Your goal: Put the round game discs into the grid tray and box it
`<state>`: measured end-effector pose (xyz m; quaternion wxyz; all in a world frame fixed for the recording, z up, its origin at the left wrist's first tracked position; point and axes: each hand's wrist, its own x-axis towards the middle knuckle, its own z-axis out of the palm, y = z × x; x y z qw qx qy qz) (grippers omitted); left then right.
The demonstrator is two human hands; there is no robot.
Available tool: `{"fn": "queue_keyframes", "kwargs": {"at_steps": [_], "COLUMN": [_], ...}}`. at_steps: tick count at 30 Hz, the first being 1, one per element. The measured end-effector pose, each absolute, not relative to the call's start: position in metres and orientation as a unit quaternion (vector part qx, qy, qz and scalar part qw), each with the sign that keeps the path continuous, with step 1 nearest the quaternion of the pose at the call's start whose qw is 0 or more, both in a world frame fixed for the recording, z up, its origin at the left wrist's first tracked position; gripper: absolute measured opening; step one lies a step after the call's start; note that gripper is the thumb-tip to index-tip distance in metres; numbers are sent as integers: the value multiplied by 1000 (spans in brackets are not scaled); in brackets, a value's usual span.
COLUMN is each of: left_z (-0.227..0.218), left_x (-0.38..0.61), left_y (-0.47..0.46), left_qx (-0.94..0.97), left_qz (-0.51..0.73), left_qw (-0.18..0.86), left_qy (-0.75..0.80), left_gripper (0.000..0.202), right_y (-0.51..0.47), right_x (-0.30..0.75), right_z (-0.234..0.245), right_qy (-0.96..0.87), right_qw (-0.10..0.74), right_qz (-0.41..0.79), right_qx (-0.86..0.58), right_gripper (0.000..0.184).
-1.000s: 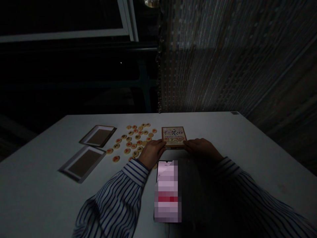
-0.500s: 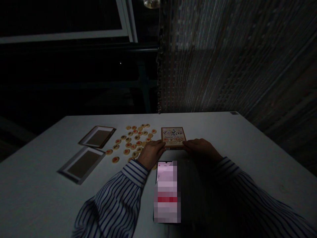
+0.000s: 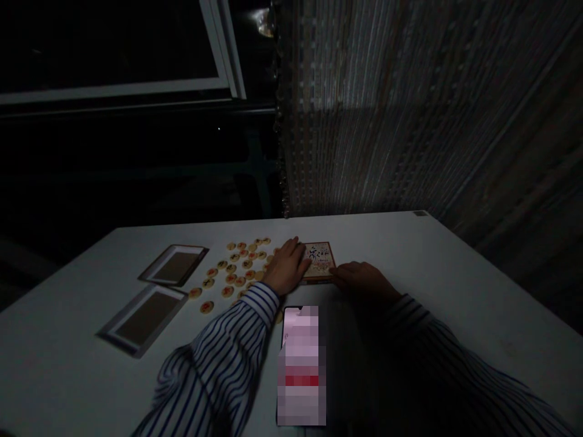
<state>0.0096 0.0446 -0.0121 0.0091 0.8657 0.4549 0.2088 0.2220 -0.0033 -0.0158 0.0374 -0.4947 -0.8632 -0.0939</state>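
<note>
A small Chinese chess box (image 3: 322,260) with a printed lid lies flat on the table in front of me. My left hand (image 3: 288,267) is at its left side, with the fingers along that edge and the thumb on the lid, covering part of the print. At the near right corner, my right hand (image 3: 364,279) grips the box with its fingertips. Round wooden chess pieces (image 3: 228,292) with red and dark characters are scattered to the left, some partly hidden by my left hand and sleeve.
Two shallow open trays or box halves (image 3: 148,315) lie on the left of the white table (image 3: 59,340). A phone (image 3: 301,346) with a lit, blurred screen is between my forearms. Behind the table hangs a string curtain (image 3: 355,133). The room is dim.
My left hand has moved from the box's near left corner up along its left side, now covering part of the lid. The right hand stays at its corner. The view has shifted slightly.
</note>
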Motion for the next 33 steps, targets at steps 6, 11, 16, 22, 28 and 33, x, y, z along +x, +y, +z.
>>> {"fn": "queue_keyframes", "kwargs": {"at_steps": [6,11,16,22,28,33], "left_z": [-24,-31,-32,-33,-33,-30], "left_x": [19,19,22,21,19,17], "left_y": [63,62,62,62,59,58], "left_qx": [867,860,860,861,857,857], "left_qz": [113,103,100,110,115,115], "left_qw": [63,56,38,36,24,20], "left_qy": [481,496,498,495,501,501], "left_gripper": [63,61,61,62,59,53], "right_y": [-5,6,28,47,51,51], "right_x": [223,220,200,185,190,191], "right_z": [-15,-20,-16,-19,-29,-33], "right_qy": [-855,-838,-832,-842,-836,-828], "right_qw": [61,113,140,86,82,101], "right_qz": [-64,-66,-55,12,22,20], "right_qx": [-511,-529,-534,-532,-542,-551], "right_gripper": [32,36,46,53,57,59]}}
